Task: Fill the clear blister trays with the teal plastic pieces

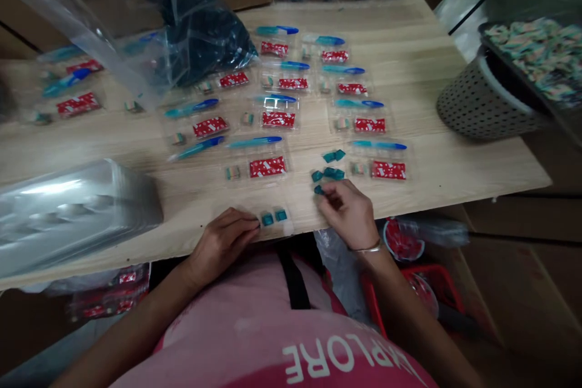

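My L hand (pixel 222 242) fingers are clenched on the small clear plastic tray (pixel 278 222) at the pale wooden worktop (pixel 454 151) edge. R hand (pixel 348 212) is nearer the loose small teal plastic pieces (pixel 330 172), just right of the tray (fingertips touch one, can't tell if gripped).

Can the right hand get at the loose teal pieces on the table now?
Likely yes: the right hand lies beside the loose teal pieces, fingertips at the nearest, and nothing covers them. The left hand is apart, to the side.

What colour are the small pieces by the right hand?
Teal; the pieces show best in the head view, by the right hand.
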{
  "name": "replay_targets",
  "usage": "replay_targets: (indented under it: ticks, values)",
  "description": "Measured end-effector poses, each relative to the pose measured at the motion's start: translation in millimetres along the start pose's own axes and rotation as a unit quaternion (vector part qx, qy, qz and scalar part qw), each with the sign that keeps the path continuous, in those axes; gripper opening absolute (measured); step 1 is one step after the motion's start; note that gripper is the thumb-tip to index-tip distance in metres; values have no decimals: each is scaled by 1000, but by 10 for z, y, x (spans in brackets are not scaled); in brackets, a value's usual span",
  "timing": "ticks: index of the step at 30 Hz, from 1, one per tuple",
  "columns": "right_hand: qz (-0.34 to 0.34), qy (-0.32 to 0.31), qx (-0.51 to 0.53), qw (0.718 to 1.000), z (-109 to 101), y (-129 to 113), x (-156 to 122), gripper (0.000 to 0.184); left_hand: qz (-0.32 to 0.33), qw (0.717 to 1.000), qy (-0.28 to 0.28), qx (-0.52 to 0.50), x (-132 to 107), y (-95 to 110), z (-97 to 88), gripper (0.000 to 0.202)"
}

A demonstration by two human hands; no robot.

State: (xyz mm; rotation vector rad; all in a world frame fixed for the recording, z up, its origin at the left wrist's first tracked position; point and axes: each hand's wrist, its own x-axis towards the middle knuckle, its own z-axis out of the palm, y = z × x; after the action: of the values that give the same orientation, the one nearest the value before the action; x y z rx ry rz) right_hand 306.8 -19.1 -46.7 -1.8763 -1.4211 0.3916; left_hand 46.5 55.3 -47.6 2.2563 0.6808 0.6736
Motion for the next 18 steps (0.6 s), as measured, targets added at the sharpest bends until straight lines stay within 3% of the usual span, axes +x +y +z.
replay_targets:
  ticks: [3, 6, 9, 11, 13, 16, 18]
  values:
    - [70, -7, 159, 985, 30, -11, 25, 9, -23, 1000, -6, -11, -7, -28, -7, 8]
    - [123, -57, 304, 943, 18, -103, 13, 17, -46, 999, -1, -28, 6, -19, -38, 4]
    - [154, -106, 390, 902, 37, -264, -45, 25, -57, 997, 28, -45, 64, 127, -75, 17]
    - [147, -132, 406, 892, 90, -400, -85, 29, -84, 991, 55, -88, 130, 285, -76, 23]
    - [128, -160, 415, 886, 159, -531, -109, 32, -151, 967, 78, -191, 200, 432, -59, 22]
    - [110, -197, 450, 864, 242, -659, -115, 37, -273, 887, 92, -360, 261, 548, -45, 25]
    - [104, -209, 458, 858, 267, -693, -115, 38, -325, 844, 96, -415, 259, 564, -60, 28]
